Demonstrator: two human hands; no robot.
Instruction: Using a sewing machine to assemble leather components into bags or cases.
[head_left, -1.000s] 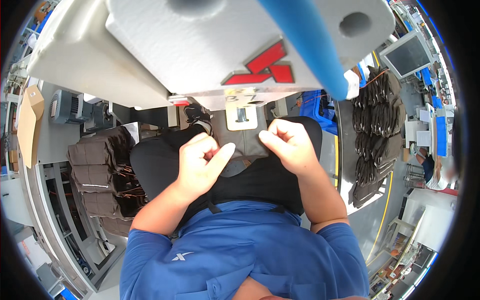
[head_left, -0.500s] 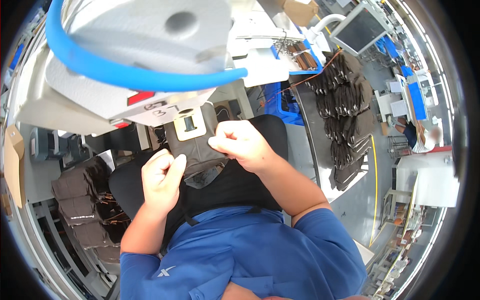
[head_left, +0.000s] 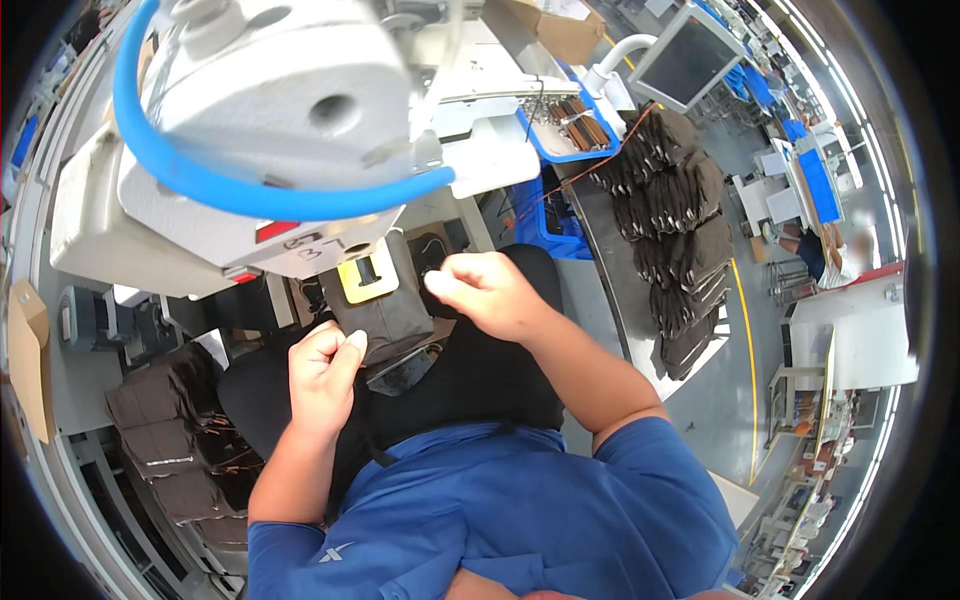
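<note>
A dark brown-grey fabric bag sits beneath the head of a white sewing-type machine. On top of the bag lies a yellow-edged plate with a dark opening in it. My left hand is closed at the bag's near left edge, its thumb and forefinger pinching there. To the right of the bag my right hand is closed, thumb against curled fingers, slightly apart from the bag's side. Whether anything is between those fingers is hidden.
A thick blue hose curves around the machine head. Dark bags are piled on the right-hand table, more fabric lies stacked at left. Behind are a blue-rimmed tray and a monitor. Another person sits far right.
My right hand has come off the bag's right side and moved slightly right. My left hand stays by the near left edge. The whole view has shifted a little.
</note>
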